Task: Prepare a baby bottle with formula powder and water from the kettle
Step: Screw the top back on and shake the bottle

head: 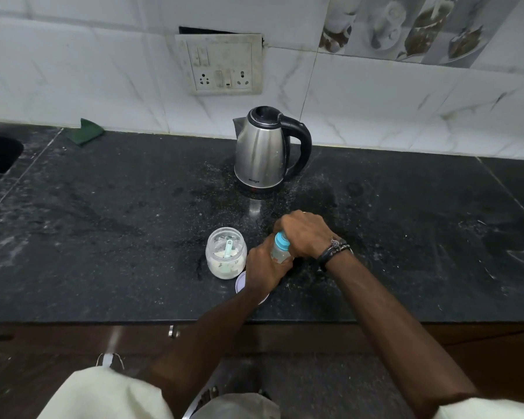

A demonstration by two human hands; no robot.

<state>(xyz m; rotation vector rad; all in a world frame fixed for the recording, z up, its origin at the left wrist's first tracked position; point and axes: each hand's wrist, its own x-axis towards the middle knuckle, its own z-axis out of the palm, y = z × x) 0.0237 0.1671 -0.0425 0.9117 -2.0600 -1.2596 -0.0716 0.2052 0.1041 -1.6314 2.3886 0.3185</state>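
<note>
On a speckled black stone tabletop [103, 237], the left hand [263, 267] wraps its fingers around a clear baby bottle [280, 251] while the right hand [306, 234] grips its blue collar from above. Just left stands an open powder jar [226, 252]; beyond, a steel kettle [262, 149].

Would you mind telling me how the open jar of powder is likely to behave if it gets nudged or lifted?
The jar looks squat and wide-based, so it probably slides rather than tips. It seems only partly filled, so likely light. Its lid is off and a scoop stands inside, so a hard knock may spill powder.
</note>
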